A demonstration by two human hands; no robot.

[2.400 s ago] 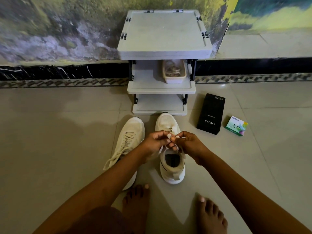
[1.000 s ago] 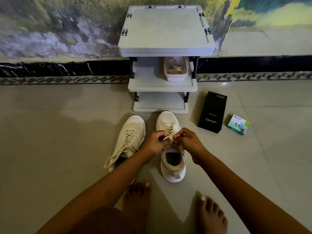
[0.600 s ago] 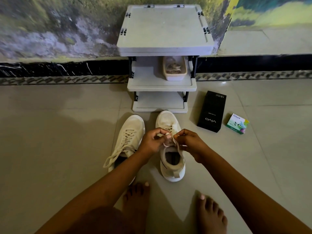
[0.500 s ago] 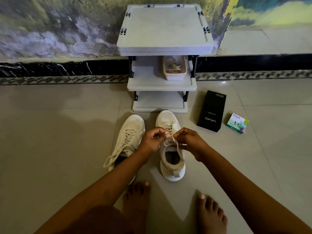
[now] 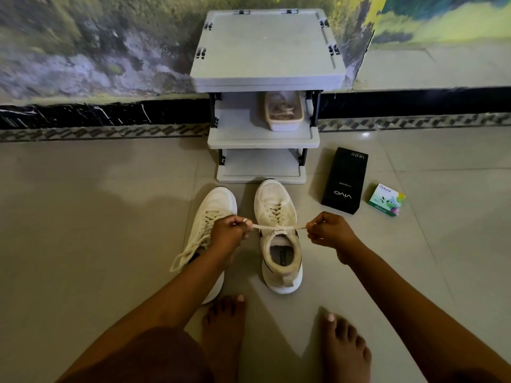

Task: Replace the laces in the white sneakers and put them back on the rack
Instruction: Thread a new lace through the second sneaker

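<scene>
I hold the shoe lace tight with both hands.
My left hand (image 5: pixel 229 232) and my right hand (image 5: pixel 329 230) each pinch one end of the flat cream lace (image 5: pixel 265 227), stretched across the white cloth sneaker (image 5: pixel 272 200) on the pale floor tiles (image 5: pixel 96 217). The other white sneaker (image 5: pixel 215 203) sits beside it, laces loose. Both are just in front of the grey plastic rack (image 5: pixel 265 45).

One head-worn wide-angle view, facing forward and steeply down onto the floor (image 5: pixel 83 217). Rack (image 5: pixel 265 48) at upper centre, farther off. Left hand (image 5: pixel 228 232) and right hand (image 5: pixel 327 230) mid-frame, near the lens. Straight lines bow towards the edges.
</scene>
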